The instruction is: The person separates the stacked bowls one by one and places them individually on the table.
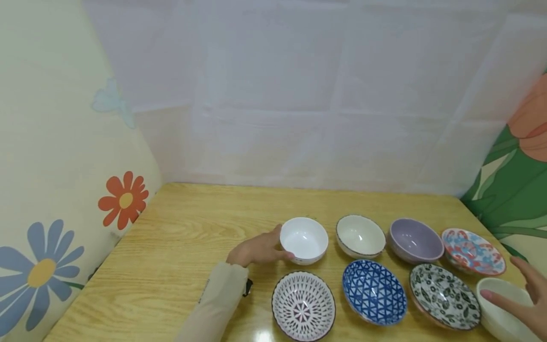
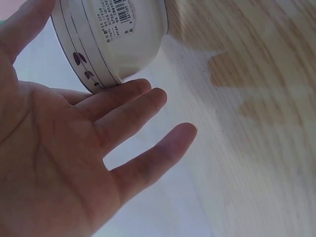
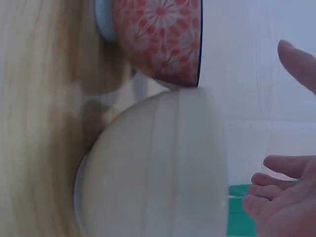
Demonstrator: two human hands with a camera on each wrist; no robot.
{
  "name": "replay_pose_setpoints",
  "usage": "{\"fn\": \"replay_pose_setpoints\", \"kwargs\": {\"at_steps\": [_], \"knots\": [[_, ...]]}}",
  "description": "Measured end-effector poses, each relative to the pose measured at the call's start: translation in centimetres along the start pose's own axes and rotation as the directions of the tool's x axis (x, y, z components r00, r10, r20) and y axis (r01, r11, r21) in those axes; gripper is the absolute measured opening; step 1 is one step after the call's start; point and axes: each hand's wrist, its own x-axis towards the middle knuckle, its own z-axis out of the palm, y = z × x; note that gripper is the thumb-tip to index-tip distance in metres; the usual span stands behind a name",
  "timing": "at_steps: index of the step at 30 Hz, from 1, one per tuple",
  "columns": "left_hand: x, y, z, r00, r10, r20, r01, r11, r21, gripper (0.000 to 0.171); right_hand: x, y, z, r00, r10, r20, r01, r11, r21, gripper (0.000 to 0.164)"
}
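My left hand (image 1: pixel 265 248) touches the left side of a plain white bowl (image 1: pixel 304 240), thumb toward the front and fingers toward the back. In the left wrist view its fingers (image 2: pixel 133 113) are spread and fairly straight beside that bowl, whose outside has a barcode label and dark leaf marks. At the far right, my right hand (image 1: pixel 523 299) is spread over the rim of a cream bowl (image 1: pixel 497 299). The right wrist view shows the hand's thumb and fingers apart, beyond the cream bowl's rim; whether they touch it I cannot tell.
On the wooden table (image 1: pixel 171 266) stand a dark-rimmed cream bowl (image 1: pixel 360 235), a purple bowl (image 1: pixel 415 240), a red-blue patterned bowl (image 1: pixel 472 251), a black-leaf bowl (image 1: pixel 444 295), a blue triangle-patterned bowl (image 1: pixel 374 291) and a brown-white patterned bowl (image 1: pixel 303 304). White sheeting (image 1: pixel 273 104) hangs behind.
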Motion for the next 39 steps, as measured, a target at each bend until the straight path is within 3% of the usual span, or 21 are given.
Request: {"fn": "replay_pose_setpoints", "kwargs": {"at_steps": [3,11,15,20,24,27,33,39], "knots": [[0.1,0.0,0.1,1.0,-0.001,0.0,0.001,1.0,-0.002,0.092,0.2,-1.0,0.3,0.993,-0.114,-0.016,0.115,0.991,0.071,0.098],[0.1,0.1,0.1,1.0,0.009,-0.001,-0.009,1.0,-0.003,0.092,0.8,-3.0,0.4,0.98,-0.118,0.158,0.092,0.983,0.162,0.097],[0.1,0.3,0.1,1.0,0.007,0.001,-0.007,1.0,-0.003,0.092,0.6,-5.1,0.5,0.98,-0.083,0.182,0.063,0.991,0.115,0.098],[0.0,0.3,0.1,1.0,0.005,-0.001,-0.005,1.0,0.005,0.093,0.6,-6.6,1.0,0.969,-0.194,0.152,0.176,0.977,0.121,0.095],[0.0,0.2,0.1,1.0,0.004,-0.003,-0.004,1.0,0.012,0.092,0.8,-7.3,1.6,0.951,-0.273,0.147,0.24,0.948,0.211,0.093],[0.1,0.1,0.0,1.0,0.014,-0.005,-0.014,1.0,0.003,0.09,1.1,-7.9,1.9,0.94,-0.304,0.154,0.258,0.93,0.262,0.091],[0.1,0.0,0.0,1.0,0.029,-0.004,-0.029,1.0,-0.008,0.09,1.3,-9.6,2.8,0.93,-0.349,0.116,0.31,0.913,0.264,0.088],[0.1,0.2,0.1,0.999,0.035,-0.006,-0.035,0.999,-0.011,0.089,1.4,-11.4,3.3,0.926,-0.353,0.135,0.312,0.916,0.253,0.089]]}}
